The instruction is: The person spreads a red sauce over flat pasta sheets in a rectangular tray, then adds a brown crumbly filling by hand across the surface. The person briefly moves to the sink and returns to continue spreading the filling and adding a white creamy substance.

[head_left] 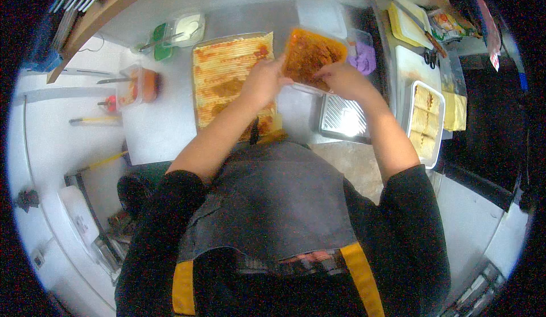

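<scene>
A clear plastic container [301, 38] of reddish-brown meat sauce [310, 58] stands tilted in front of me. My left hand [266, 84] grips its near left side. The bent fingers of my right hand [344, 83] reach into the sauce, closed together at the tips; blur hides how much they hold. To the left, partly under my left forearm, lies a large tray of ridged pale pasta sheets [219, 58] streaked with red sauce and brown meat. A dark handle [254, 129] shows at this tray's near edge.
At left stands a tub of red sauce [145, 86] with a utensil across it. Behind are a white cream tub [190, 28] and green lid [163, 41]. Right of me are an empty foil-like tray [344, 118], a white dish of filled pasta [426, 118], a knife [418, 21] and scissors [430, 58].
</scene>
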The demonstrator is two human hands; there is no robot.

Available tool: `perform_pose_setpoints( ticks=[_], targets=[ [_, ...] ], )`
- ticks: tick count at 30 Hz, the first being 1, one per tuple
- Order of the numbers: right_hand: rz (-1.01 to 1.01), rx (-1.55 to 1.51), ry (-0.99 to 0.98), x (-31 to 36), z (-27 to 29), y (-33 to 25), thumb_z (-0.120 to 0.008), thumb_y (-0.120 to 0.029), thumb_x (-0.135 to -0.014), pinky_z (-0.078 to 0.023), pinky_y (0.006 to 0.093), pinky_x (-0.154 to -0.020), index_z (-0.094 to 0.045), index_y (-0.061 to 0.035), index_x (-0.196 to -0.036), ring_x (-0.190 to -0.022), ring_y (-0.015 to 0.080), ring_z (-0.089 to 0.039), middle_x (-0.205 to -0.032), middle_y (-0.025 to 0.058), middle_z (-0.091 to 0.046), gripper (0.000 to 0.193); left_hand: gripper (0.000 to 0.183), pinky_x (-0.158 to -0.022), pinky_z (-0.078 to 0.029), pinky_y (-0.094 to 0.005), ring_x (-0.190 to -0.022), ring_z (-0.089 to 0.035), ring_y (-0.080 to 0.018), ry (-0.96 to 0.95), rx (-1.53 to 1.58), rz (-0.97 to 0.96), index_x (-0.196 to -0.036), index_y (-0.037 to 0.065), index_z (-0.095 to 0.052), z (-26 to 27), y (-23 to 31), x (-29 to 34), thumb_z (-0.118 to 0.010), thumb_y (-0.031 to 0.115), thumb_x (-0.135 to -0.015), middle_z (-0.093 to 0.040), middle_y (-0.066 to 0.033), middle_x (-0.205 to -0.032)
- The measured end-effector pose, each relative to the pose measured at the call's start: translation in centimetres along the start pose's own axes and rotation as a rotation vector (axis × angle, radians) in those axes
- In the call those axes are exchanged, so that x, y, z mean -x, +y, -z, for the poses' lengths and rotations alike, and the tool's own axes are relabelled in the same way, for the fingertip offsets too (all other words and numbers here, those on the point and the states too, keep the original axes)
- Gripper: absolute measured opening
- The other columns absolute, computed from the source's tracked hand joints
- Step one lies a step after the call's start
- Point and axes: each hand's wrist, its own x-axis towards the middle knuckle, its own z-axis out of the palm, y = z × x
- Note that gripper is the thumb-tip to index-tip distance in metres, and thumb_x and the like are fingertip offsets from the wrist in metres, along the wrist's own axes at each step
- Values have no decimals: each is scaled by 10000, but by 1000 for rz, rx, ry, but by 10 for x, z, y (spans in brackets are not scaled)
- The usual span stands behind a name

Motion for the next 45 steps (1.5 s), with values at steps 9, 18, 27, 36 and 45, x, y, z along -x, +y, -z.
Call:
perform_pose_setpoints(
  ticks=[9,18,27,36,45],
  targets=[
    [-375,-502,41,35,21,-1,-612,-217,-953,-525,316,-814,-782,-89,-1140,-866,192,-679,-934,88,-754,284,617,-1009,-513,-425,-1155,-646,-346,173,13,-59,-1417,64,-582,15,-50,41,-796,236,-865,-676,-196,-1235],
    [-23,-473,74,-51,-78,-104,-574,-218,-992,-526,345,-865,-723,-4,-1208,-963,234,-699,-1035,160,-759,338,548,-941,-544,-381,-1132,-673,-291,84,138,-28,-1345,107,-668,87,-152,57,-796,325,-859,-702,-142,-1260],
    [-264,-575,6,-115,-161,-148,-582,-228,-1002,-531,392,-828,-737,4,-1152,-925,265,-696,-1019,172,-751,317,419,-971,-533,-426,-1084,-687,-345,-189,-10,274,-1197,122,-732,48,-204,60,-782,352,-850,-727,-174,-1171],
    [-392,-547,-13,-84,-166,-126,-565,-160,-966,-529,384,-844,-719,-18,-1195,-940,290,-694,-1056,173,-733,310,384,-892,-534,-465,-1008,-680,-367,8,51,167,-1123,62,-693,12,-232,68,-774,303,-835,-716,-185,-1049],
    [-391,-615,129,-21,-172,-101,-578,-169,-955,-525,378,-784,-723,-32,-1222,-856,261,-676,-963,152,-735,334,290,-876,-539,-471,-994,-687,-378,-63,142,136,-1058,53,-687,19,-221,66,-753,197,-816,-717,-195,-1016]
  ],
)
